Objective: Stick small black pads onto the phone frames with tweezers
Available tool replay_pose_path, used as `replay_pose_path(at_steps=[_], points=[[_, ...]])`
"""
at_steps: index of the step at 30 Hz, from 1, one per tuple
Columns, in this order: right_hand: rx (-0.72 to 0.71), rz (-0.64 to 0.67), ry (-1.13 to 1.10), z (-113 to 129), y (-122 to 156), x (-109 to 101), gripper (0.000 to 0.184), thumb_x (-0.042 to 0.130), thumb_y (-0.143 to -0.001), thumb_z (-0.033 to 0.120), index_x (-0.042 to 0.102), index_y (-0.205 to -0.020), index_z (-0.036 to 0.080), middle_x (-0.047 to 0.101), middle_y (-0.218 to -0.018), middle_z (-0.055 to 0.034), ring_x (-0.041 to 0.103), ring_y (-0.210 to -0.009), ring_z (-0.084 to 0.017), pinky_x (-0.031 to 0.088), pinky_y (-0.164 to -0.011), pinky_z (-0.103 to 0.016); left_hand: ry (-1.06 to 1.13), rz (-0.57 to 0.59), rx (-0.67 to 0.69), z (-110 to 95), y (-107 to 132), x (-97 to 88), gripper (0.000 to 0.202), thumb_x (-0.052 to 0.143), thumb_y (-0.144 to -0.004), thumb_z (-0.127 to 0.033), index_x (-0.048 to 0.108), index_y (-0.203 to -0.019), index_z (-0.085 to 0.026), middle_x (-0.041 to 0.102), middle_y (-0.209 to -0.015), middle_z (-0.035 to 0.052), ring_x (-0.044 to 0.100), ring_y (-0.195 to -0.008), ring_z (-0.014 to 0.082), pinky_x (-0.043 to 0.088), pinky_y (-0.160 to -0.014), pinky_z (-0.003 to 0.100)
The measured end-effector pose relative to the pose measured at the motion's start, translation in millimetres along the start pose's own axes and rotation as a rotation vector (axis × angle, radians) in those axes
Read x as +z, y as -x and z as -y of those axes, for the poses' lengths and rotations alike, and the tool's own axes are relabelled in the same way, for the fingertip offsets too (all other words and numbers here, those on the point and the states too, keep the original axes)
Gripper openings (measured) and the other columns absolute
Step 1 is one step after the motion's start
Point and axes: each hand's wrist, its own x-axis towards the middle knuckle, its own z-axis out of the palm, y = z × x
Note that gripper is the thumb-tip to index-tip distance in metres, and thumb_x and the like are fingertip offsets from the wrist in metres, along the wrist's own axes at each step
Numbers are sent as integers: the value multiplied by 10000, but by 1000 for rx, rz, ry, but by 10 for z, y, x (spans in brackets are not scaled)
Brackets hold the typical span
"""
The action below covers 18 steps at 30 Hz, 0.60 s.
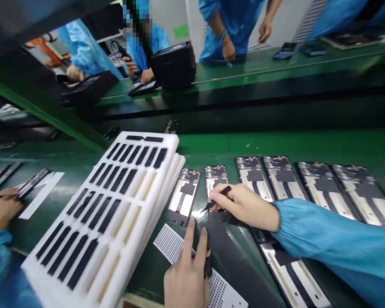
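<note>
My right hand is closed round a slim black pen-like tool, its tip pointing down and left. Beneath that hand lies an opened phone with bare inner parts, partly covered by my fingers. My left hand has its index and middle fingers stretched out and apart. They reach close to the lower end of another opened phone; contact is unclear. Under the left hand is a white sheet of small black dots. A dark object shows beside this hand; whether it is held I cannot tell.
Stacked white foam trays with black strips in slots stand at left. Several opened phones line the right side, another nearer me. At far left, a co-worker's hands hold a phone. People in blue work across the green bench.
</note>
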Motion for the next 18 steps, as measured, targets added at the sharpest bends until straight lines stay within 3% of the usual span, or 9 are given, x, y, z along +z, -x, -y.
replay_pose_path(at_steps=[5, 11, 13, 15, 16, 18], points=[[-46, 64, 218, -20, 63, 69, 354, 409, -1050, 385, 657, -876, 204, 772, -866, -29, 741, -795, -169, 521, -777, -272, 52, -1, 18, -10, -154, 44, 812, 476, -753, 25, 466, -1502, -288, 370, -1603, 82, 728, -861, 246, 563, -536, 290], [-11, 88, 141, -79, 84, 139, 359, 422, -1050, 414, 690, -949, 197, 771, -884, -36, 752, -816, -175, 572, -790, -269, 319, -86, -21, -8, -133, 120, 655, 487, -865, -61, 531, -1454, -344, 469, -1541, 117, 725, -750, 258, 539, -492, 305], [-15, 27, 72, 37, 134, 85, 400, 444, -1037, 447, 734, -916, 199, 779, -891, -49, 761, -838, -192, 600, -783, -272, 564, -192, -114, -6, -124, 68, 543, 568, -863, -106, 643, -1336, -361, 599, -1434, 96, 741, -822, 272, 587, -594, 316], [-40, -72, 14, 225, 246, 18, 439, 487, -1009, 493, 788, -831, 227, 790, -938, -66, 768, -869, -218, 629, -764, -273, 974, -361, -282, -31, -97, -46, 342, 692, -865, -234, 724, -1189, -341, 755, -1170, 95, 748, -830, 266, 602, -646, 298], [-55, -141, -4, 328, 325, -2, 448, 511, -991, 520, 806, -782, 255, 793, -938, -69, 772, -867, -231, 642, -745, -275, 1240, -424, -364, -58, -81, -120, 289, 745, -852, -359, 735, -1139, -322, 786, -1015, 97, 746, -760, 248, 592, -602, 270], [-54, -310, -29, 507, 509, 11, 427, 552, -949, 583, 817, -735, 325, 797, -878, -66, 779, -843, -256, 663, -703, -289, 1784, -446, -467, -148, -62, -279, 477, 753, -762, -626, 727, -1091, -282, 765, -784, 82, 688, -541, 183, 513, -448, 199]])
